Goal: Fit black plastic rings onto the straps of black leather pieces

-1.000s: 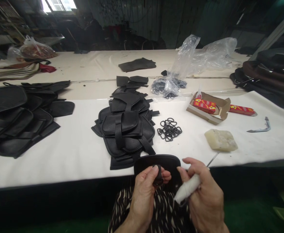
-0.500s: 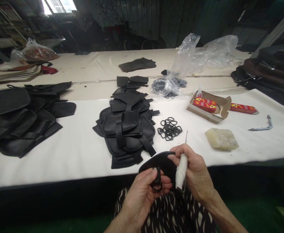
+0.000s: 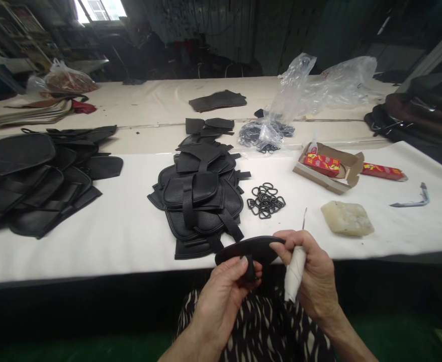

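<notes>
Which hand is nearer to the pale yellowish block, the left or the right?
Right. The right hand is on the near side of the pale yellowish block, to its left, not touching; the left hand is farther left.

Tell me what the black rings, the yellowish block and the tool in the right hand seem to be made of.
Rings: probably metal, black-coated; thin, glossy loops, though plastic is possible.
Block: perhaps wax; pale, cloudy and smooth, with irregular faces.
Tool: shaft likely steel, being thin and greyish; handle wrapped in off-white tape or cloth, judging by the overlapping edges.
</notes>
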{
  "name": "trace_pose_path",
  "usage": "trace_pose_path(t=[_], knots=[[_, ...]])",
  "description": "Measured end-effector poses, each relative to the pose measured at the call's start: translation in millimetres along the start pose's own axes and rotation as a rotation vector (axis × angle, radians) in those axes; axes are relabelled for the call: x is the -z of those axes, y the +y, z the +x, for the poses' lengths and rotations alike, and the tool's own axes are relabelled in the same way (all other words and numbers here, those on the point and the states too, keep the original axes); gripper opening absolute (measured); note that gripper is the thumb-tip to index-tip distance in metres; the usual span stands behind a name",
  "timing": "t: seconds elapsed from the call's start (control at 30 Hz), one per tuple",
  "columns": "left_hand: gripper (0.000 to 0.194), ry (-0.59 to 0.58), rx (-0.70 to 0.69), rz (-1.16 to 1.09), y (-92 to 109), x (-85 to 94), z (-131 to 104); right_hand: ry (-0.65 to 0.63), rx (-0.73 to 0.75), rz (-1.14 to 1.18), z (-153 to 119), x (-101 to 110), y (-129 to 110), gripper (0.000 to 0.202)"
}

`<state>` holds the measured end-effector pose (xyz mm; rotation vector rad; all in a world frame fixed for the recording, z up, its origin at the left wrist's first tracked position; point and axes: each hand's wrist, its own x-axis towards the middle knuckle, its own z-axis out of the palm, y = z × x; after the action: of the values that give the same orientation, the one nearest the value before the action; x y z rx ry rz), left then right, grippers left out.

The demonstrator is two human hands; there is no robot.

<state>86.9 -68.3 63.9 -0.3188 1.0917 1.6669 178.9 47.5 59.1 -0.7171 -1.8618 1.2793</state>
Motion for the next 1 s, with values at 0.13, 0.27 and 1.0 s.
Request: trace_pose_path(t=[0.13,0.27,1.0], knots=[[0.014,-0.039,-0.035,0.050,-1.0,-1.9,3.5,0.066,-0.079,-0.002,-1.7,-1.0,5.7,0.018],[0.016,-0.015,-0.072,0.068,-7.3,0.7,8.1,0.115,-0.006,-0.119,-16.6,3.4,10.2,0.015],[0.016,-0.021,-0.108,-0.076,-15.8,-2.4,8.6,-0.176,0.539,-0.379,-45.6,-12.9,4.3,0.011]])
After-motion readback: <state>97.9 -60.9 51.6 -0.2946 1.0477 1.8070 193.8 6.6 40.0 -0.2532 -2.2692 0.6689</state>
